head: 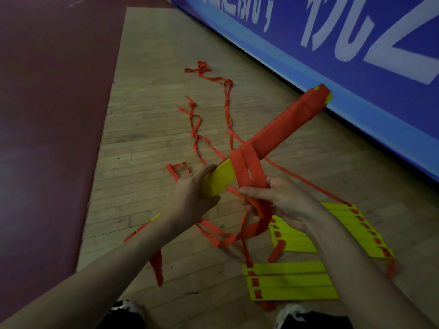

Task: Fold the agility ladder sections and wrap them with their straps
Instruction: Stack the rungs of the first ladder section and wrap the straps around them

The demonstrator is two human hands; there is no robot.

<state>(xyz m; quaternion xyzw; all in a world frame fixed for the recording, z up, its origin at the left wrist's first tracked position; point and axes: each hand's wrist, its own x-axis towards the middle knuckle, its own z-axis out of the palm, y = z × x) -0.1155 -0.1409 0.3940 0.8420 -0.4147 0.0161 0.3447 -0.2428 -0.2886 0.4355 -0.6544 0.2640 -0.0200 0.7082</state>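
Landmark: wrapped bundle point(280, 131). Left of it, loose red straps point(209, 119) are trailing across bare wood floor point(147, 110). Beyond its far end, blue banner wall point(356, 67) is blocking passage. Below it, yellow rungs point(292, 281) are lying flat.

A pale wooden plank floor point(152, 110) ran ahead in dim light. A dark red mat point(47, 103) bordered it (left side). A blue banner point(356, 67) with white lettering stood right.

2 bare forearms, no sleeves; black-and-white shoes point(288, 313) below
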